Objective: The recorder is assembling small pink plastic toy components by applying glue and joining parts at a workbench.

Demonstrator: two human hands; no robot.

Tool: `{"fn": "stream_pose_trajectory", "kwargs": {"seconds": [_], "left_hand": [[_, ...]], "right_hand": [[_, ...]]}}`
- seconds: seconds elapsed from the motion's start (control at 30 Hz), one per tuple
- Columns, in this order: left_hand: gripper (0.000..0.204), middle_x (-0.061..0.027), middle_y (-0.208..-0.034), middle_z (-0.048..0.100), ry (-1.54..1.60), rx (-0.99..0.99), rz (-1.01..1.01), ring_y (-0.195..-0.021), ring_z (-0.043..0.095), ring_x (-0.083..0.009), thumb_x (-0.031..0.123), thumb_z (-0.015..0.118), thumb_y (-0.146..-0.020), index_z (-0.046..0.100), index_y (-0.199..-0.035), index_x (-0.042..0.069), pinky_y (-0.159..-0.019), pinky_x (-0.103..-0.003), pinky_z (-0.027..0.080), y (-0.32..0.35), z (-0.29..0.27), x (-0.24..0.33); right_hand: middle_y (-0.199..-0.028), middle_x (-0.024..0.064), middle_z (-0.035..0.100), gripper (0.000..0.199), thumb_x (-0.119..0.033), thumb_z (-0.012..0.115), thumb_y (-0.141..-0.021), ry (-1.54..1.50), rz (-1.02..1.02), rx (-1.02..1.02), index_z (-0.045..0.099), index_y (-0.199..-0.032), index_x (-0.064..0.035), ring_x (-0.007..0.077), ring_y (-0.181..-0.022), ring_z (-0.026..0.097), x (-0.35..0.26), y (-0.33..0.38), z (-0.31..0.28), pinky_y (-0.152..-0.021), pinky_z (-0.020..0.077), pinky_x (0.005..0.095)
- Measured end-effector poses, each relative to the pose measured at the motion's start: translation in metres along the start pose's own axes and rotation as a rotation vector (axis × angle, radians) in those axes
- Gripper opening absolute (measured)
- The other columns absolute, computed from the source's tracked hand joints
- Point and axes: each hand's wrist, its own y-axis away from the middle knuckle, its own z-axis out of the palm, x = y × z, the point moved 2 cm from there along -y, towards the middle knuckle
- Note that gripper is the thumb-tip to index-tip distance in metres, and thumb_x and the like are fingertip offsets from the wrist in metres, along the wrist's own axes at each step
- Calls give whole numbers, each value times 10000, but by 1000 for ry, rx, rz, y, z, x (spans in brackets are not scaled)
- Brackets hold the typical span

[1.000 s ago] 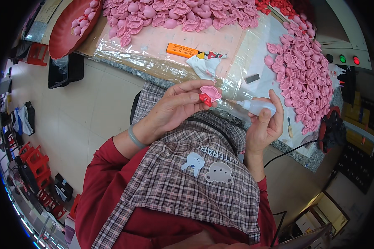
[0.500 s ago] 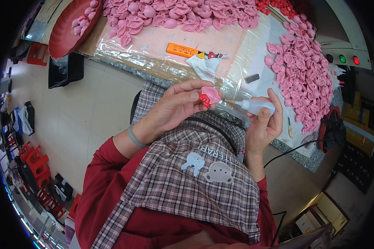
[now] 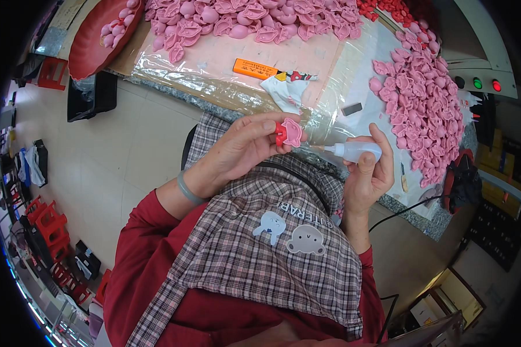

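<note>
- Fingers of the left hand (image 3: 235,148) are pinched around the red side of a small, pink-and-red, plastic-looking piece (image 3: 292,132) with a raised rim.
- The piece is presumably light and fairly stiff — best held by its red side, pink face left uncovered.
- A translucent, whitish squeeze bottle (image 3: 356,151), nozzle pointed left towards the piece, is gripped by the right hand (image 3: 366,180); likely soft-walled — best held lightly round its body.
</note>
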Motion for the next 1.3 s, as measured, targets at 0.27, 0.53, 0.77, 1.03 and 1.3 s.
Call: {"fn": "stream_pose_trajectory", "kwargs": {"seconds": [0.27,0.53,0.77,1.03,1.3], "left_hand": [[507,-193,-1152,605,-20,-3,-12,-1095,600,-248,276,577,-940,493,-1287,-85,-881,-307,515,-1,-1,0],[475,-199,-1135,618,-54,36,-46,-1049,626,-246,258,534,-960,506,-1266,-104,-877,-320,521,0,-1,-1],[437,-210,-1073,656,-47,-26,-73,-900,653,-207,240,488,-986,515,-1285,-78,-834,-295,520,1,5,1],[425,-182,-915,662,-94,-14,-112,-798,670,-216,332,518,-968,576,-1148,-48,-728,-328,564,2,2,-2],[406,-176,-869,658,-66,-9,-102,-748,664,-213,320,500,-981,592,-1110,-54,-680,-314,563,1,0,-4]], "right_hand": [[-901,122,651,493,-303,577,-964,17,-2,-18,492,-1286,61,89,-627,529,1,-1,2,-511,369,184],[-891,119,656,488,-300,578,-964,62,-5,-21,494,-1283,60,83,-617,523,-1,-4,4,-510,361,185],[-889,118,652,485,-295,572,-969,-28,4,-2,487,-1285,63,77,-619,512,1,-7,5,-502,349,187],[-897,117,651,484,-290,571,-970,-44,21,-11,486,-1290,62,75,-623,517,1,-7,4,-502,354,180],[-910,121,652,471,-274,569,-971,-33,23,-25,488,-1291,61,76,-627,524,3,-6,3,-502,368,179]]}}
